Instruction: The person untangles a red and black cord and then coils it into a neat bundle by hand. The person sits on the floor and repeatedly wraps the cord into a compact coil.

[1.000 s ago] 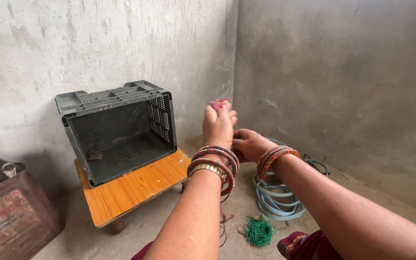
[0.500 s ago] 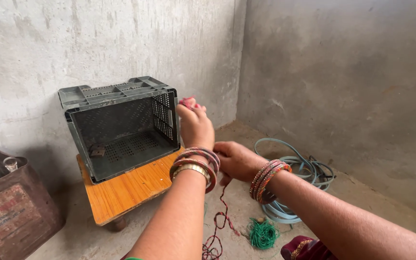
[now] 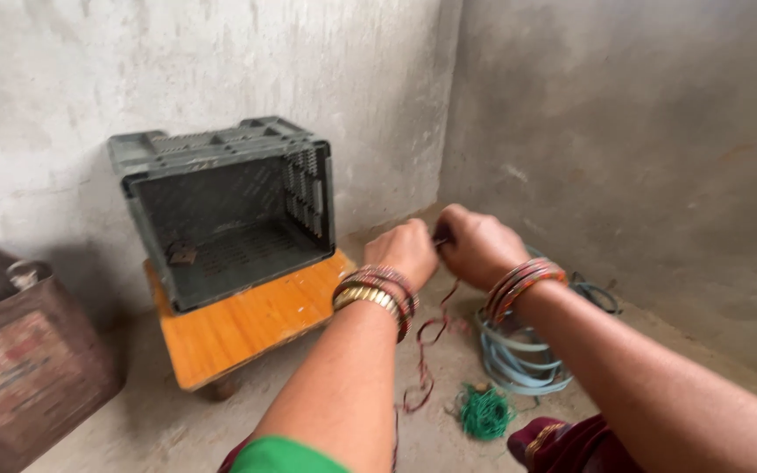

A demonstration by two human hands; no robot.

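Observation:
My left hand (image 3: pixel 403 251) and my right hand (image 3: pixel 477 244) are held close together above the floor, both closed around a thin red cord (image 3: pixel 424 337). The cord hangs down from between the hands in loose loops toward the floor. Both wrists wear several coloured bangles. What the left fist holds inside is hidden. A small green bundle of wire (image 3: pixel 484 411) lies on the floor below my hands.
A grey plastic crate (image 3: pixel 225 210) lies on its side on a low orange wooden stool (image 3: pixel 247 324) against the wall. A rusty metal tin (image 3: pixel 19 350) stands at the left. Coiled light-blue straps (image 3: pixel 519 359) lie by the right wall corner.
My left hand came down from beside the crate and met my right hand; the right hand rose. The red bundle seen above the left fingers is out of sight.

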